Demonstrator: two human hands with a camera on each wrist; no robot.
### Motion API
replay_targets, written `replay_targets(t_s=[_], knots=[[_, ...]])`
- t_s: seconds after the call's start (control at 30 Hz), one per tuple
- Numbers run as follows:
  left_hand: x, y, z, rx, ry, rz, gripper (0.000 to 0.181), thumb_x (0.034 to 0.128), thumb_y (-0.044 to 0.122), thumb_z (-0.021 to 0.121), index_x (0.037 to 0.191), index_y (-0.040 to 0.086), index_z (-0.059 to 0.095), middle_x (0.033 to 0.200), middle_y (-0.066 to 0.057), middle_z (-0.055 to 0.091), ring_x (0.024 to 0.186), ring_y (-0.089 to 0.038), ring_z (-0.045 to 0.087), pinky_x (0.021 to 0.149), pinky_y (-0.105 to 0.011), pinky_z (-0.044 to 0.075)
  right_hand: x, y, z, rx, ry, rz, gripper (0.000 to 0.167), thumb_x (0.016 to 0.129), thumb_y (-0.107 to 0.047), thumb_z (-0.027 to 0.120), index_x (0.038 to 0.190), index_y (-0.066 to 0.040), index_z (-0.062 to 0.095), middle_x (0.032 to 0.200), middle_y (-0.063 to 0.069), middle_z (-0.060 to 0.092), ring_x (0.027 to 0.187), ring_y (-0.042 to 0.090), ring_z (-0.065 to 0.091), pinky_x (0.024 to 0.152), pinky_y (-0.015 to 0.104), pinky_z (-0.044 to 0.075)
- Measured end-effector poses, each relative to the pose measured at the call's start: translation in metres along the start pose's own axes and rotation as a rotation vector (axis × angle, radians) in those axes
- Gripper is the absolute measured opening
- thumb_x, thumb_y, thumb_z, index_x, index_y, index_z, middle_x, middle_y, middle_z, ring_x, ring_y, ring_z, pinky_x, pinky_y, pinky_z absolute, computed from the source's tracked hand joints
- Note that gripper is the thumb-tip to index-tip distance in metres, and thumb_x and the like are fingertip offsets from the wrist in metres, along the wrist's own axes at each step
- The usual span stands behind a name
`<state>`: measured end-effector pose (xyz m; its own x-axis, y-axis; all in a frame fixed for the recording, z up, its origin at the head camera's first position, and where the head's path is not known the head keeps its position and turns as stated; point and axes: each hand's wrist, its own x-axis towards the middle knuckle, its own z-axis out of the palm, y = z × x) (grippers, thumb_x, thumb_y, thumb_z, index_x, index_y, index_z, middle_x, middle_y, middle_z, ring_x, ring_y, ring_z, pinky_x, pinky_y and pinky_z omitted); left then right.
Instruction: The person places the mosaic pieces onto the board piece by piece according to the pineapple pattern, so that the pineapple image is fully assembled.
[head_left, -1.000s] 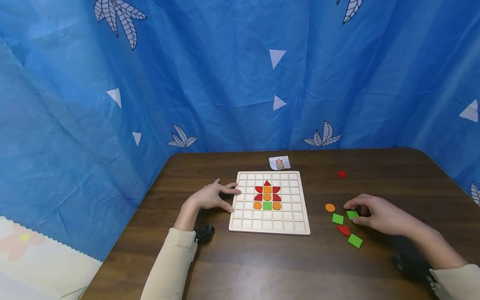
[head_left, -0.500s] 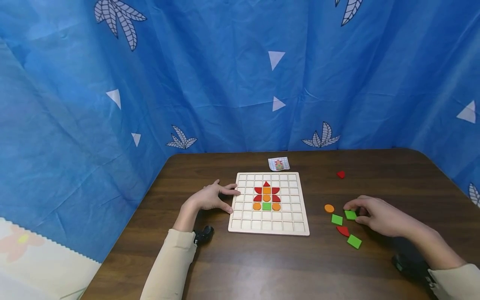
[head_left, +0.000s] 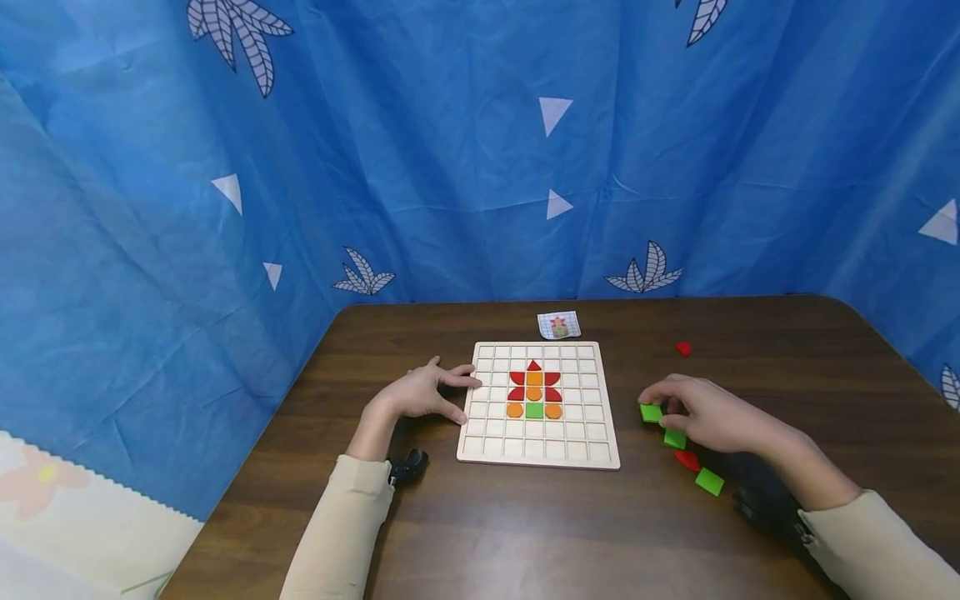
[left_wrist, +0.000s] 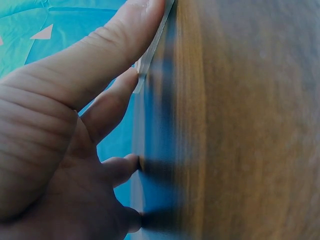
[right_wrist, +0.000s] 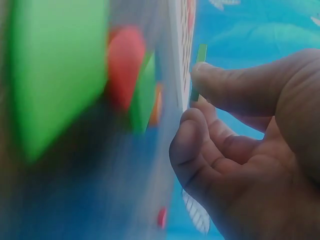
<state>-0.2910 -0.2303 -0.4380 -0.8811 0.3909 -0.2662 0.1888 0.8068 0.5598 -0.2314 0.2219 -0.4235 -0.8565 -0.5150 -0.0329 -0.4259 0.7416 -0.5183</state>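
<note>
My right hand pinches a green square tile between thumb and forefinger, raised off the table. In the right wrist view that tile is seen edge-on. Below the hand lies a second green square, then a red quarter-round piece and another green square. My left hand rests at the left edge of a wooden grid board, thumb and fingers spread and touching it. On the board, red, orange and green pieces form a figure.
A small printed pattern card lies behind the board. A red piece sits alone farther back on the right. The orange round piece shows only in the right wrist view. A blue curtain hangs behind the table.
My right hand has picked up the green square and moved left with it, over where the orange round piece lies. The left hand stays at the board's edge.
</note>
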Motion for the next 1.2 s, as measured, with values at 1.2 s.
replay_targets(t_s=[1.2], knots=[[0.001, -0.002, 0.001, 0.015, 0.008, -0.004, 0.061, 0.0769, 0.043, 0.089, 0.133, 0.048, 0.066, 0.162, 0.014, 0.042, 0.162, -0.037, 0.0, 0.12, -0.077, 0.006, 0.103, -0.105, 0.063, 0.077, -0.084, -0.142, 0.028, 0.09, 0.001, 0.074, 0.116, -0.008, 0.075, 0.109, 0.0, 0.074, 0.091, 0.016, 0.059, 0.089, 0.037, 0.053]])
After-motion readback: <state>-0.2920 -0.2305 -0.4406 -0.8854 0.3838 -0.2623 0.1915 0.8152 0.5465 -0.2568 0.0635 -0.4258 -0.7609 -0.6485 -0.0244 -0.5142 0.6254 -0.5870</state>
